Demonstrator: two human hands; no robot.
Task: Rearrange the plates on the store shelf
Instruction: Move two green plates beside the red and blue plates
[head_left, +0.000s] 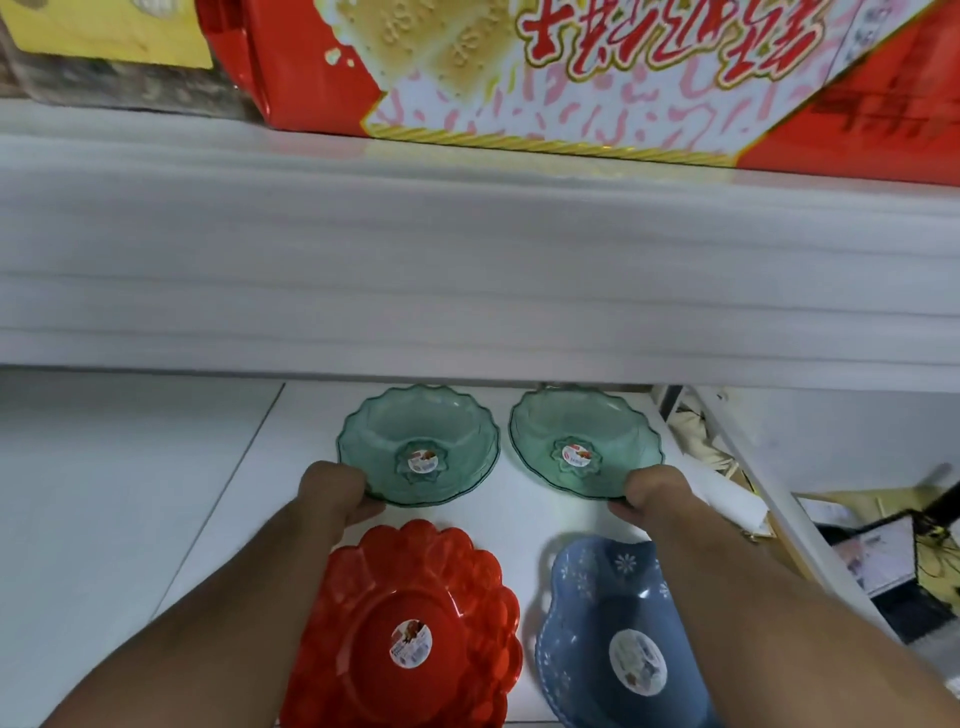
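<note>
Head view looks down on a white shelf (519, 525) carrying four plates in two rows. At the back stand two translucent green plates with scalloped rims, side by side with only a thin gap between them: the left green plate (421, 441) and the right green plate (584, 441). Each holds nothing except a round sticker at the centre of its well. The left hand (335, 491) is curled over the near-left rim of the left green plate, fingers tucked under the edge; the right hand (657, 493) grips the near-right rim of the right green plate in the same closed way. Whether either plate is lifted off the shelf cannot be told. In the front row a red plate (410, 623) with a lobed edge sits at the left, and a blue plate (618, 639) with white flower marks and a cut-out handle sits just beside it; both hold only a label. Directly above the green pair the thick white upper shelf (467, 260) overhangs, its front lip hiding their far rims. Left of the plates the shelf surface lies bare and broad; to the right the shelf ends close to the right green plate, beyond which there is clutter. On the upper shelf rests a red biscuit box (571, 78).
</note>
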